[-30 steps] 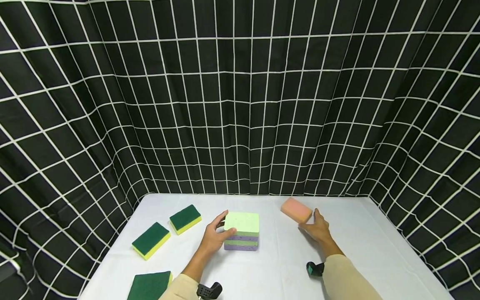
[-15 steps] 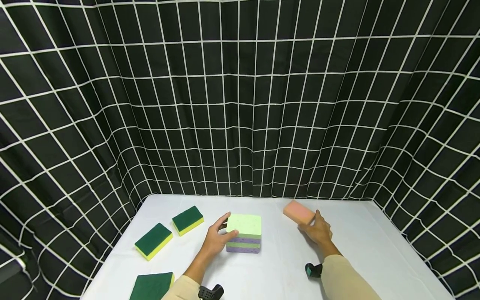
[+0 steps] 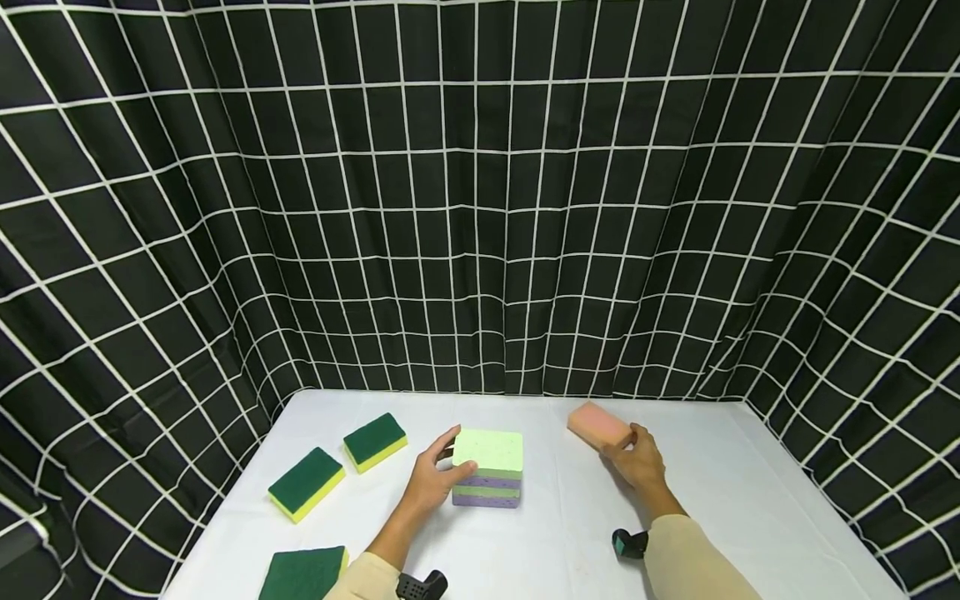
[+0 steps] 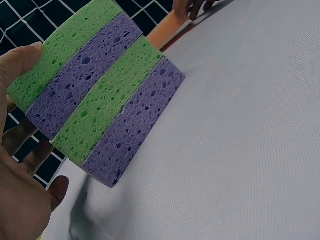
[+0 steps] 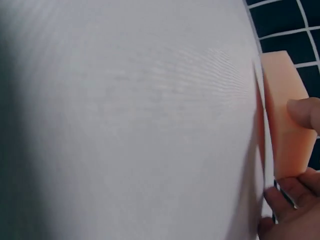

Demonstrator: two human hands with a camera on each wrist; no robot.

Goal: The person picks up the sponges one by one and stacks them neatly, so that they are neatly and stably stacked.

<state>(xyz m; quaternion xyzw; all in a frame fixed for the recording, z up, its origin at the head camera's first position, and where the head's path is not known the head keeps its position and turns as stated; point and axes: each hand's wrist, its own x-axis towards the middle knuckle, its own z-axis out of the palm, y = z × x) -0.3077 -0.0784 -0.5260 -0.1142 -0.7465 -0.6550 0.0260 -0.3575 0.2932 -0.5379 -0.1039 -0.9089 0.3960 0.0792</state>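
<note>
In the head view, a stack of sponges [image 3: 487, 492] in alternating green and purple layers stands on the white table. My left hand [image 3: 433, 482] holds the stack's left side at the top, thumb against the front of the uppermost green sponge [image 4: 75, 42] and index finger behind. The other fingers spread beside the lower layers in the left wrist view. Farther right, an orange sponge [image 3: 597, 423] lies at an angle near the back edge. Its near right end is gripped by my right hand [image 3: 636, 458], with the thumb on the sponge's side in the right wrist view.
Three yellow sponges with dark green scouring faces lie at left: a back one [image 3: 375, 440], a middle one [image 3: 306, 483] and a front one [image 3: 302, 573], partly behind the left sleeve. A black curtain with white grid lines [image 3: 480, 250] surrounds the table [image 3: 555, 533].
My right hand has closed in on the orange sponge's right end and now grips it. The head view has shifted slightly. My left hand stays on the stack.
</note>
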